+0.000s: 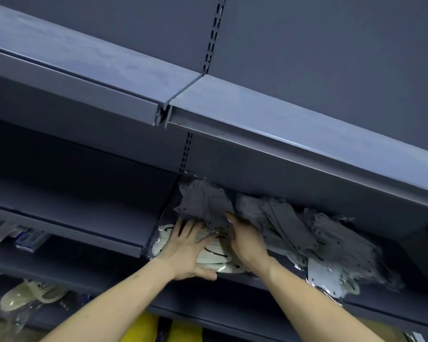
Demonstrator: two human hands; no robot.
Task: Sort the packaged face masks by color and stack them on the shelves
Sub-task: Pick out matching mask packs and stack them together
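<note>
Head camera showed the shelf (232,280), where grey masks (205,203) stood at its left end, just beyond the white pack (215,257); the left hand (185,253) pressed flat and relaxed, the right hand's (247,240) fingers (230,215) touched grey, grip unclear.

**Two bare arms, no sleeves**

The left hand (187,253) and the right hand (247,239) wear no gloves, rings or watches. Both arms are bare up to the picture's edge. The left forearm has one small dark mark.
</note>
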